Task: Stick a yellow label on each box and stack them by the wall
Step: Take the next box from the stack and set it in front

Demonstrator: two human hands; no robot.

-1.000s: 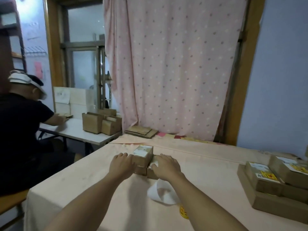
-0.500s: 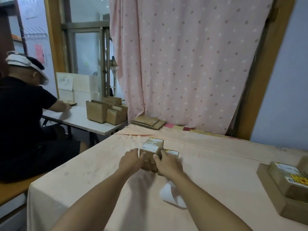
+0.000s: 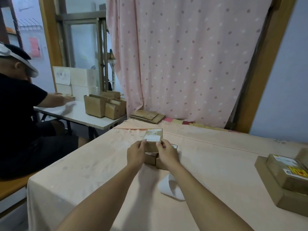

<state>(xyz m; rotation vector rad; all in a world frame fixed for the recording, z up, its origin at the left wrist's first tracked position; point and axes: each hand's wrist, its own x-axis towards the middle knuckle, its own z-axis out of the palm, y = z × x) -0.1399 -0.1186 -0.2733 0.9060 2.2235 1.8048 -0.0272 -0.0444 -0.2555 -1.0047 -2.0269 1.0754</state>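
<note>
Where we hold the small cardboard box (image 3: 153,145): over the middle of the peach-clothed table (image 3: 83,172), directly above two other small boxes (image 3: 150,160); we cannot tell whether it rests on them.
Box top: a white label (image 3: 152,138) faces up.
Left hand (image 3: 135,154): our fingers curl round the box's left side, thumb at its top corner.
Right hand (image 3: 167,155): our fingers curl round the right side, gripping it the same way.
Near side: a curled white backing strip (image 3: 168,185) lies on the cloth, just nearer than the boxes.
Right edge: a box bearing a yellow label (image 3: 297,171) sits on a wide flat carton (image 3: 270,185), near the wall (image 3: 283,80).
Far side: flattened cardboard (image 3: 146,116) lies below the pink dotted curtain (image 3: 183,55).
Left: another person (image 3: 16,105) in a black shirt reaches over a white table (image 3: 80,114) bearing open cartons (image 3: 95,105).
</note>
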